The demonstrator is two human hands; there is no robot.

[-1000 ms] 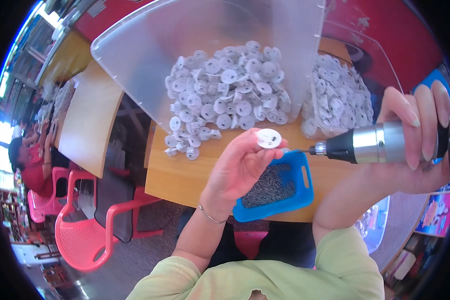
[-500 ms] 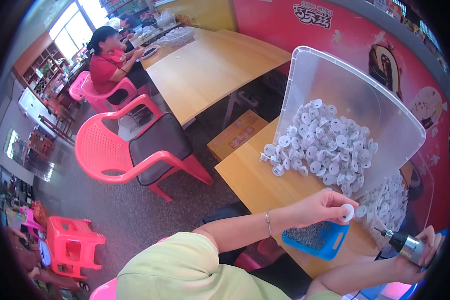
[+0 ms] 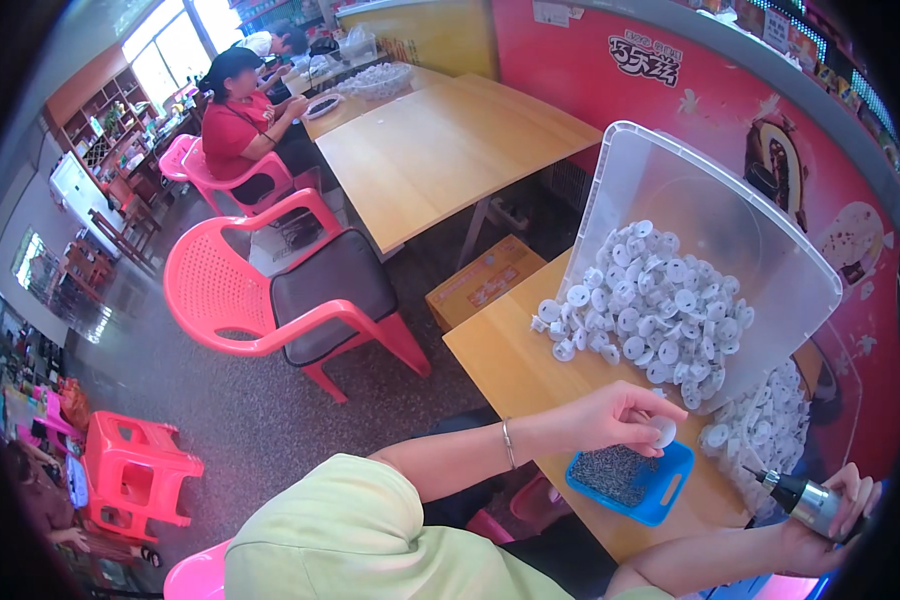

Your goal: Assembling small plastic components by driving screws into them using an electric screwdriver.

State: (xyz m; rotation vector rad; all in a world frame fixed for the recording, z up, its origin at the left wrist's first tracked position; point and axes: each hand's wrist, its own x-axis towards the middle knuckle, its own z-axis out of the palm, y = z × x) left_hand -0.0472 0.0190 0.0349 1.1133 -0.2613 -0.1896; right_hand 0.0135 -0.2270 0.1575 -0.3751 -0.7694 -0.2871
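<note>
My left hand (image 3: 615, 415) pinches a small white round plastic part (image 3: 662, 432) just above a blue tray (image 3: 668, 497) filled with dark screws. My right hand (image 3: 838, 510) grips a silver electric screwdriver (image 3: 800, 494) at the lower right, its tip pointing left toward the tray. A clear plastic bin (image 3: 670, 180), tipped on its side, spills a heap of the same white round parts (image 3: 650, 310) onto the wooden table (image 3: 500, 360). More white parts (image 3: 770, 410) lie in a second clear container to the right.
A pink plastic chair (image 3: 290, 290) with a dark seat stands left of the table, a cardboard box (image 3: 485, 280) on the floor beside it. Another wooden table (image 3: 440, 150) sits behind. A person in red (image 3: 240, 125) sits at a far table. Small pink stools (image 3: 135, 470) stand lower left.
The view has swung left and away from the hands. The left hand with the white part dropped toward the blue tray; the screwdriver hand moved to the lower right, apart from it.
</note>
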